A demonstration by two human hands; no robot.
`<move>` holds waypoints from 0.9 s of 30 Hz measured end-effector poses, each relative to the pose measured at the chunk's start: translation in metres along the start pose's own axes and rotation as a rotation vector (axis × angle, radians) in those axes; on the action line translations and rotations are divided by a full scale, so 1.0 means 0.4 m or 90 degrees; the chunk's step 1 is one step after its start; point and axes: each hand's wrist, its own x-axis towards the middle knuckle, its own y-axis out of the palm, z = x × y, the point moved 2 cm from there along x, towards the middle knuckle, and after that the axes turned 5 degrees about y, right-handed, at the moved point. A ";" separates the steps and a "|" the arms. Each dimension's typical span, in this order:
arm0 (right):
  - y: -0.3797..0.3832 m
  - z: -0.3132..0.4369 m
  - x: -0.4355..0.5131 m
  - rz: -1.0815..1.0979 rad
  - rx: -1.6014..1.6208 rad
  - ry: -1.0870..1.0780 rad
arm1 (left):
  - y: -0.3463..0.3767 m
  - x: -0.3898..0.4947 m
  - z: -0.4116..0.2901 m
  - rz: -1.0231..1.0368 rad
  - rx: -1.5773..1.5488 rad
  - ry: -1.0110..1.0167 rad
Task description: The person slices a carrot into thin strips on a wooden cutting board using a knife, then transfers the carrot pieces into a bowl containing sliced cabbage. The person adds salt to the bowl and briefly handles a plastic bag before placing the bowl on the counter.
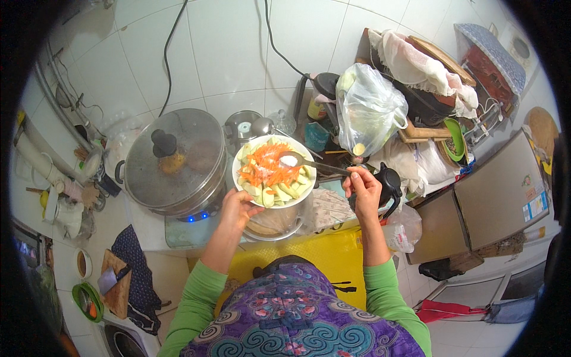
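My left hand [238, 209] grips the lower left rim of a white bowl [308, 197]. Pale green vegetable pieces [285, 192] fill it, topped with shredded carrot [263, 163] dusted with white grains. In my right hand [363, 189] is the handle of a metal spoon [321, 166]. Its head, over the right part of the carrot, carries a small heap of white granules [289, 160]. Below the bowl, a round metal-rimmed container [272, 225] is partly covered by clear plastic.
A large lidded steamer [178, 160] stands at left on a cooker with blue lights. Behind the bowl are a metal pot [243, 122] and a glass cruet [282, 120]. A filled plastic bag [370, 107] and a black kettle [389, 183] are at right. A cleaver [111, 279] lies on a cutting board [117, 294].
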 end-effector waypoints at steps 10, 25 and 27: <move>-0.004 0.015 -0.017 0.007 0.009 -0.024 | 0.033 -0.029 0.014 0.016 -0.020 0.025; -0.009 -0.006 -0.004 -0.030 -0.009 -0.024 | 0.048 -0.048 0.035 0.001 0.015 0.024; -0.008 -0.010 -0.002 -0.029 -0.007 -0.017 | 0.048 -0.047 0.036 0.004 0.011 0.026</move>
